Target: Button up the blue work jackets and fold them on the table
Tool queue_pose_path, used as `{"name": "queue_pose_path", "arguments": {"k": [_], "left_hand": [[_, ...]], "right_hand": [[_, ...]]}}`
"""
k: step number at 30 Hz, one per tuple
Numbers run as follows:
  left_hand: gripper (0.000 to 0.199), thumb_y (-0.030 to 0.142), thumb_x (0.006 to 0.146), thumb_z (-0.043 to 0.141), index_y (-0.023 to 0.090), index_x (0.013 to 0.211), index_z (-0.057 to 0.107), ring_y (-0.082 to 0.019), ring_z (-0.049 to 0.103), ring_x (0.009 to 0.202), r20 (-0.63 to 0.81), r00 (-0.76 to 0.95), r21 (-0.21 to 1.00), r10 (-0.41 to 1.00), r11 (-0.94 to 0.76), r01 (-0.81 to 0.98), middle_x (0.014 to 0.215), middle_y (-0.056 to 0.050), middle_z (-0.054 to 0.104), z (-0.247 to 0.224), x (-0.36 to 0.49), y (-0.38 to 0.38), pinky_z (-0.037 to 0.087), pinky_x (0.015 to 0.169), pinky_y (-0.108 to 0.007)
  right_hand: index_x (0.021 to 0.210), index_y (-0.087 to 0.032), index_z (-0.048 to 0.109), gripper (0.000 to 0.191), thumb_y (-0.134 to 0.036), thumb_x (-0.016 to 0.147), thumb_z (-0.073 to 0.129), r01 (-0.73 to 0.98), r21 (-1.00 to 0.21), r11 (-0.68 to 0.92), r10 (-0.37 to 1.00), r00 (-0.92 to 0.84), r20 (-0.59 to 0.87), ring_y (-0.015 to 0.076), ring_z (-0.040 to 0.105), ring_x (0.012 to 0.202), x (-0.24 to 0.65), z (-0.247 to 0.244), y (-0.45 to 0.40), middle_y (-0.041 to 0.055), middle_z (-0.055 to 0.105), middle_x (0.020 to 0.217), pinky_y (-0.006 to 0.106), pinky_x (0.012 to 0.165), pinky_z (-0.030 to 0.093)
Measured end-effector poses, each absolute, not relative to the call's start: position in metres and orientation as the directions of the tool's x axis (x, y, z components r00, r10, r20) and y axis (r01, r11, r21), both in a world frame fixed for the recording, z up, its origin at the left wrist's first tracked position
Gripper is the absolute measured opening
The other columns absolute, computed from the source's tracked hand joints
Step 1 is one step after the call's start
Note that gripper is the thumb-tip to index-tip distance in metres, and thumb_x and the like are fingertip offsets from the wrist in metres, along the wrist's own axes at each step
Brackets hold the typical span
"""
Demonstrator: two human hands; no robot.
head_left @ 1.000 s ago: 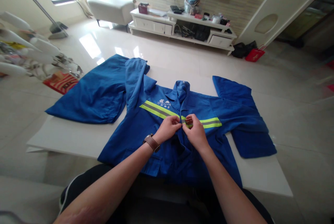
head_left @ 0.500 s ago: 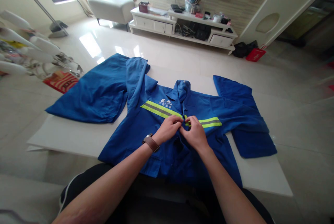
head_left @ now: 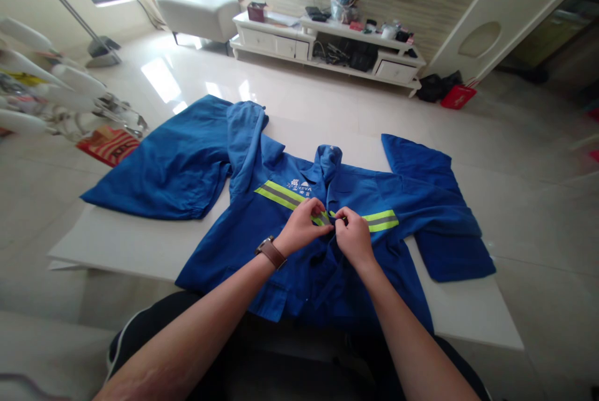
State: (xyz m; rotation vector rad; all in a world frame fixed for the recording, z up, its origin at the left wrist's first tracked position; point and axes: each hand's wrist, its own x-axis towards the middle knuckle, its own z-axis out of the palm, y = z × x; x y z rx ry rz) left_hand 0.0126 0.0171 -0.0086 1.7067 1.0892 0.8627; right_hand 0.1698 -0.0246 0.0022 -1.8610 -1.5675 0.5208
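Note:
A blue work jacket [head_left: 262, 239] lies spread front up, its collar away from me, with a yellow-and-grey reflective strip [head_left: 281, 194] across the chest and a white logo on one side. At the front opening, level with the strip, my left hand [head_left: 302, 224] curls its thumb and fingers round the jacket's edge. My right hand [head_left: 354, 236] is closed on the other edge of the opening, knuckles bent. The fingertips of both hands nearly meet. Whatever small part lies between them is hidden. A brown-strapped watch [head_left: 271, 254] sits on my left wrist.
Under the jacket is a white table [head_left: 126, 248], with folded blue garments [head_left: 173, 164] at its left and right ends. A red paper bag [head_left: 110, 145] stands at the left. Beyond the floor are a white TV cabinet [head_left: 271, 45] and a white bench [head_left: 199, 11].
My left thumb and fingers have spread a little, and my right fingers have curled tighter at the opening. The cloth between the hands has shifted slightly.

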Motion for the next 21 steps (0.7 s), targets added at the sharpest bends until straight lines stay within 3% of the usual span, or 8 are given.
{"name": "queue_pose_path", "arguments": {"k": [3, 6, 10, 14, 21], "left_hand": [[0.032, 0.026, 0.069, 0.082, 0.019, 0.089, 0.058, -0.017, 0.055, 0.085, 0.149, 0.339, 0.891, 0.929, -0.274, 0.361, 0.092, -0.001, 0.059, -0.01, 0.013, 0.015, 0.045, 0.075, -0.028], [0.024, 0.017, 0.073, 0.074, 0.019, 0.091, 0.059, -0.017, 0.058, 0.086, 0.163, 0.333, 0.879, 0.929, -0.29, 0.379, 0.093, -0.002, 0.062, -0.012, 0.014, 0.012, 0.046, 0.076, -0.028], [0.022, 0.008, 0.078, 0.065, 0.018, 0.098, 0.066, -0.016, 0.065, 0.083, 0.088, 0.356, 0.911, 0.93, -0.22, 0.349, 0.09, -0.003, 0.07, -0.015, 0.013, 0.013, 0.048, 0.076, -0.027], [0.015, 0.007, 0.081, 0.062, 0.017, 0.086, 0.072, -0.017, 0.064, 0.081, 0.076, 0.389, 0.884, 0.918, -0.243, 0.4, 0.085, -0.004, 0.073, -0.014, 0.011, 0.016, 0.046, 0.074, -0.027], [0.018, 0.01, 0.084, 0.06, 0.018, 0.076, 0.074, -0.017, 0.06, 0.077, 0.1, 0.445, 0.836, 0.89, -0.317, 0.448, 0.083, -0.005, 0.069, -0.004, 0.009, 0.018, 0.043, 0.073, -0.027]], "right_hand": [[0.068, -0.024, 0.051, 0.012, -0.023, 0.077, 0.042, 0.619, -0.781, -0.08, 0.975, 0.211, 0.067, 0.0189, 0.052, 0.063, 0.17, 0.001, -0.023, -0.0002, 0.057, 0.064, 0.03, 0.062, 0.035], [0.067, -0.025, 0.048, 0.011, -0.024, 0.075, 0.041, 0.565, -0.821, -0.076, 0.977, 0.208, 0.053, 0.0186, 0.05, 0.063, 0.171, 0.0, -0.021, -0.0013, 0.053, 0.061, 0.029, 0.061, 0.034], [0.071, -0.023, 0.057, 0.01, -0.029, 0.076, 0.05, 0.521, -0.847, -0.106, 0.983, 0.182, -0.011, 0.0179, 0.053, 0.064, 0.173, -0.002, -0.02, -0.0016, 0.058, 0.064, 0.029, 0.061, 0.037], [0.08, -0.02, 0.067, 0.015, -0.035, 0.077, 0.066, 0.568, -0.818, -0.088, 0.99, 0.142, -0.008, 0.0196, 0.06, 0.071, 0.175, -0.001, -0.021, 0.002, 0.068, 0.075, 0.029, 0.067, 0.043], [0.088, -0.023, 0.074, 0.019, -0.026, 0.091, 0.056, 0.712, -0.7, 0.057, 0.99, 0.049, 0.13, 0.0223, 0.065, 0.085, 0.177, 0.001, -0.025, 0.0066, 0.07, 0.092, 0.033, 0.078, 0.046]]}}
